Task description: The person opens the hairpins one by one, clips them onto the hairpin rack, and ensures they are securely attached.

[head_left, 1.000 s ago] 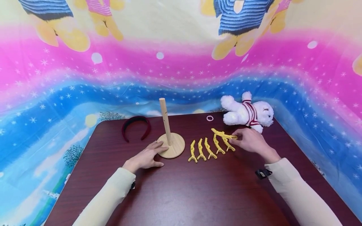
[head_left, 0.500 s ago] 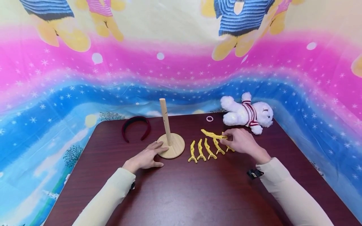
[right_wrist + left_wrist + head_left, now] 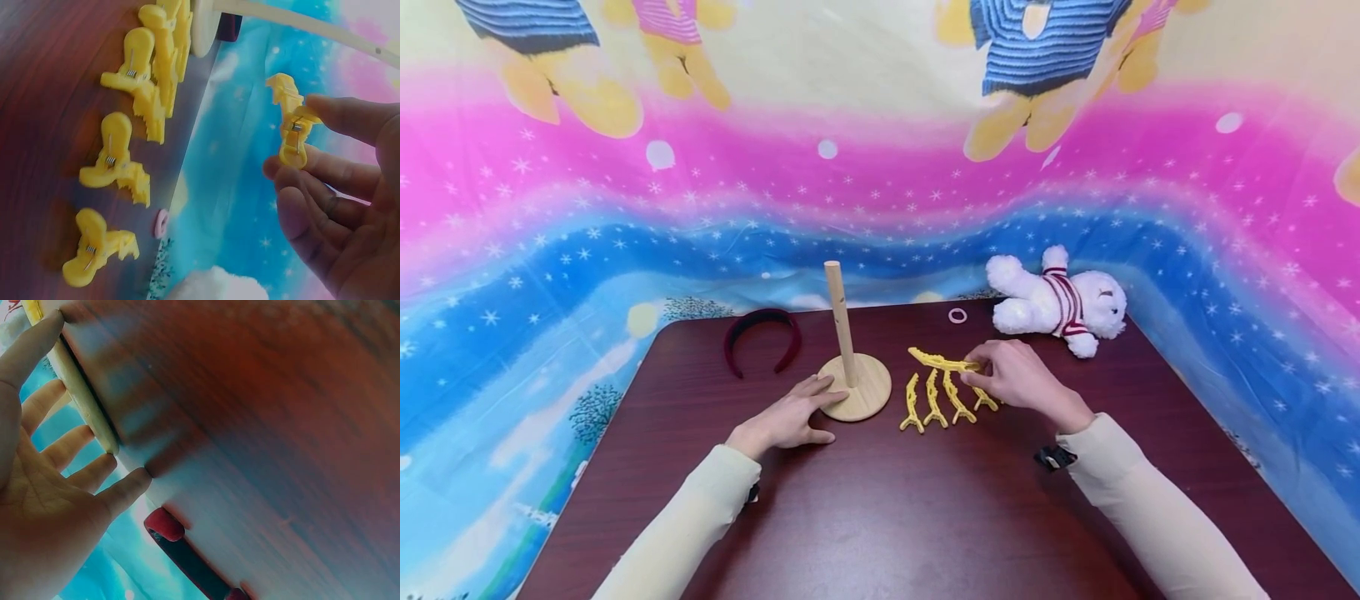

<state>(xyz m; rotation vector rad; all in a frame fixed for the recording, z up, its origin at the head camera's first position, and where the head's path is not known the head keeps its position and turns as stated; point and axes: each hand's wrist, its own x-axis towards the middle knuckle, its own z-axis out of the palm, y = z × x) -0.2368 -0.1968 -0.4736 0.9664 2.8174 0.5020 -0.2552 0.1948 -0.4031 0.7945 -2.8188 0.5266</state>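
Note:
My right hand (image 3: 1028, 379) pinches a yellow alligator hair clip (image 3: 936, 360) by its handle end, thumb on one side and fingers on the other, above a row of several similar clips (image 3: 114, 150) lying on the table. The spring and both handles of the held clip show in the right wrist view. My left hand (image 3: 784, 418) rests with spread fingers on the edge of a round wooden base (image 3: 868, 396), from which an upright wooden rod (image 3: 841, 321) rises. Part of the clip row is hidden behind my right hand in the head view.
A dark red headband (image 3: 763, 315) lies on the table (image 3: 880, 517) left of the stand. Towards the back edge lies a small pink ring (image 3: 957, 316). A white plush bear (image 3: 1056, 304) in a striped top lies at the back right. A printed cloth backdrop (image 3: 880, 200) surrounds the table.
My right hand has moved left with the pinched clip, from the right end of the row to above its middle and left clips. My left hand has stayed on the base.

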